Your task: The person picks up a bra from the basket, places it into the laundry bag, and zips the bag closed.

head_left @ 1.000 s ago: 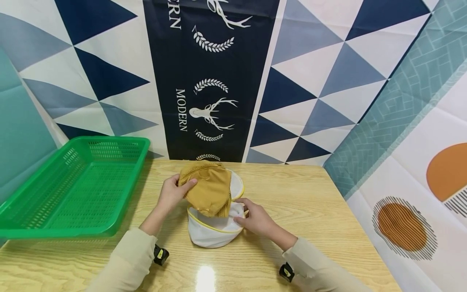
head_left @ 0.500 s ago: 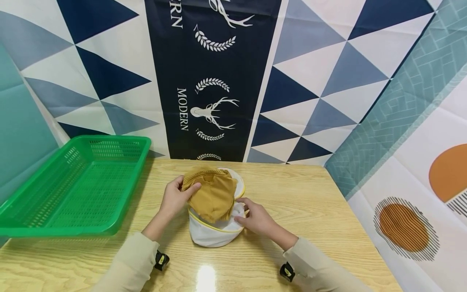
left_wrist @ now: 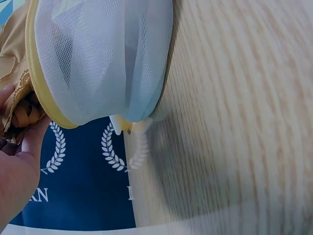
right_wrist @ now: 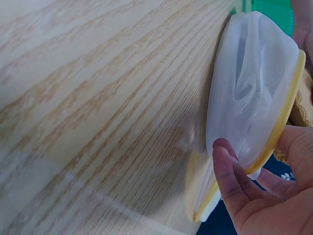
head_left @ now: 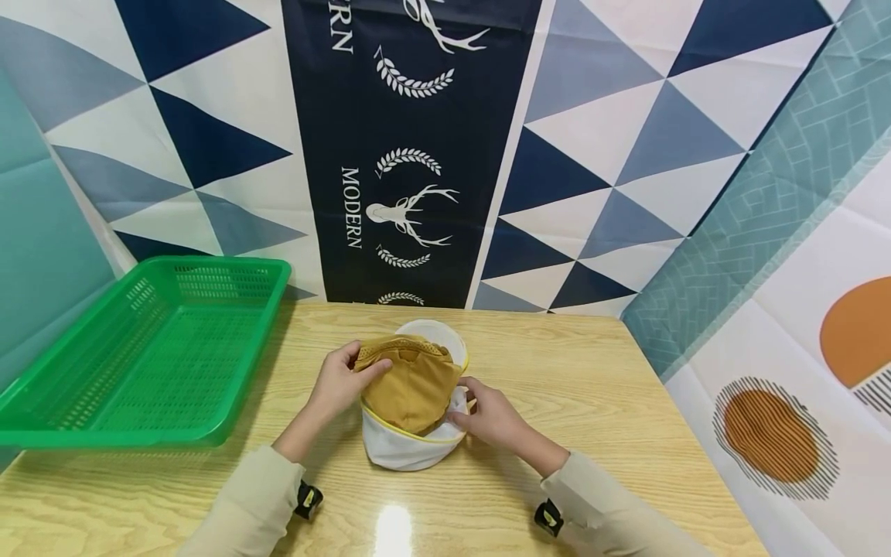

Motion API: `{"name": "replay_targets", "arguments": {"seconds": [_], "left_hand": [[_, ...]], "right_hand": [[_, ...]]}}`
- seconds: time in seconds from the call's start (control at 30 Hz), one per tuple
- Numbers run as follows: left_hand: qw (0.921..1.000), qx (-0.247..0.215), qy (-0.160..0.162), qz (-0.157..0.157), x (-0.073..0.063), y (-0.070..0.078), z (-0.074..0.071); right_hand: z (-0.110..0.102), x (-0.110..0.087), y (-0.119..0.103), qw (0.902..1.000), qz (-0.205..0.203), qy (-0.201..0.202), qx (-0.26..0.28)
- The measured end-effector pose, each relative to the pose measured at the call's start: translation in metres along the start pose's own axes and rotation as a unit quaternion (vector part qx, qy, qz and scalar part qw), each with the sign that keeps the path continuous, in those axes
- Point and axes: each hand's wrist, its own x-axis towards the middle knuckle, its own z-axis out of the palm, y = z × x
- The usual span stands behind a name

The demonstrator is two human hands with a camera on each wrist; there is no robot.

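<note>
A yellow-brown cloth (head_left: 411, 391) with a bumpy edge is partway inside a white net bag (head_left: 404, 456). Its bottom part sits down in the bag, and its top part sticks up out of the opening. The bag lies on the wooden table (head_left: 571, 387), and its mouth is open. It has a yellow edge (left_wrist: 31, 49), and its round white flap (head_left: 435, 334) is folded back behind the cloth.

The left hand (head_left: 339, 381) pinches the top left corner of the cloth. The right hand (head_left: 493, 414) pinches the right side of the bag, with its thumb and fingers on the rim.

A big green basket (head_left: 250, 356) is on the left, well apart from the bag. It has lots of little holes, and its green floor shows.

On the wall, a dark strip (head_left: 418, 124) has a white deer head (head_left: 390, 213), leafy twigs and the word "MODERN" (head_left: 351, 207) turned sideways. Higher up, another word is cut off, and I can read "RN" (head_left: 340, 29).
</note>
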Motion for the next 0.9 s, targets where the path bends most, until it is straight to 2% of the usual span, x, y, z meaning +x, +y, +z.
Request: {"name": "replay_targets", "arguments": {"seconds": [0.1,0.2,0.27,0.5,0.9], "left_hand": [[0.9999,0.003,-0.009,-0.007,-0.004,0.011,-0.002],[0.9997,0.013,-0.015,-0.012,-0.010,0.028,-0.004],[0.9995,0.024,-0.018,-0.009,-0.012,0.033,-0.005],[0.9991,0.038,-0.020,0.005,0.000,0.004,-0.001],[0.9934,0.085,-0.026,0.071,0.000,0.003,-0.003]], "right_hand": [[0.000,0.000,0.000,1.0000,-0.001,-0.002,0.001],[0.000,0.000,-0.001,1.0000,-0.005,-0.005,0.005],[0.000,0.000,-0.001,1.0000,-0.005,-0.006,0.005],[0.000,-0.001,-0.002,1.0000,-0.004,-0.004,0.001],[0.000,0.000,-0.005,0.9999,0.010,-0.011,-0.003]]}}
